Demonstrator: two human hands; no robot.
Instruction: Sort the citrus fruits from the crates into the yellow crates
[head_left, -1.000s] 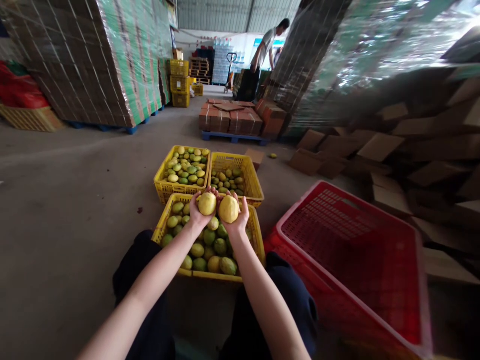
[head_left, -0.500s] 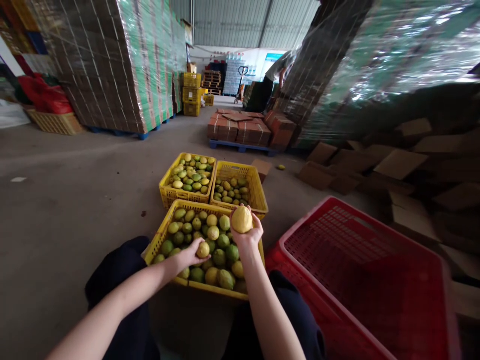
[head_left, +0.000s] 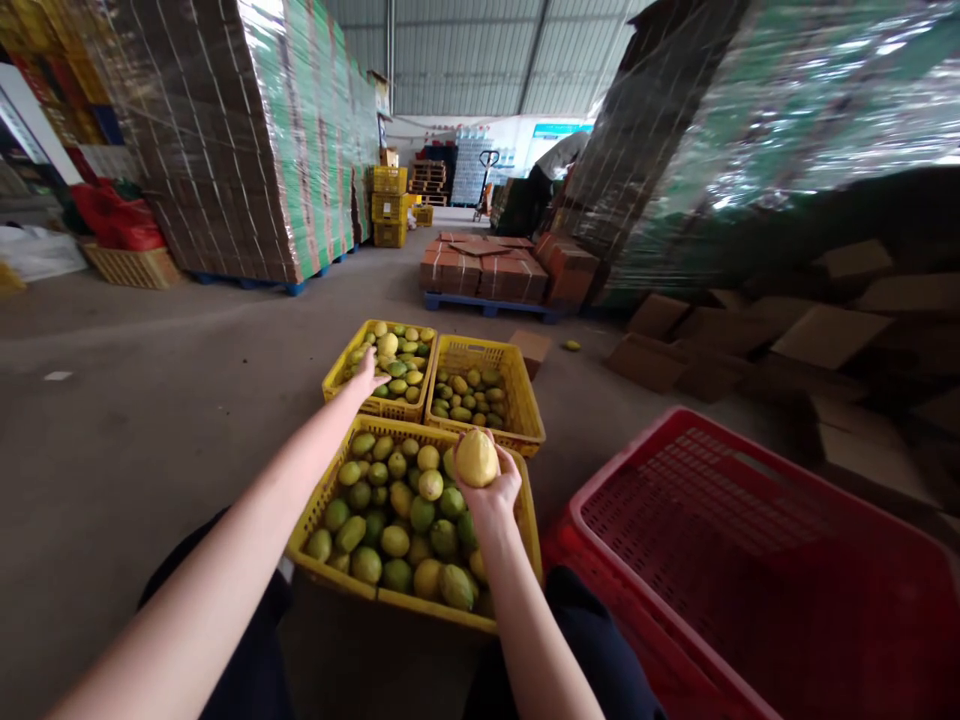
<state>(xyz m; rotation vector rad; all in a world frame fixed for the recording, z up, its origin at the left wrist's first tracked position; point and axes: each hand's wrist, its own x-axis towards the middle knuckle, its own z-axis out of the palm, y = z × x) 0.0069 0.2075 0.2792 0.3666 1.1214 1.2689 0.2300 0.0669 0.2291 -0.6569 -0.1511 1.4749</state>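
My right hand is closed round a large yellow lemon, held up over the far edge of the near yellow crate, which is full of green and yellow lemons. My left hand reaches out over the near rim of the far left yellow crate, fingers stretched out and holding nothing. A yellow lemon lies on the pile just beyond its fingertips. The far right yellow crate holds a shallow layer of small green lemons.
A big red crate stands by my right knee. Ahead are a pallet of brown boxes and tall wrapped stacks of flat cardboard. Loose cartons lie on the right. A person works at the back.
My left hand left the near crate with its lemon, reached forward to the far left crate and now holds nothing. My right hand has kept its lemon, almost still.
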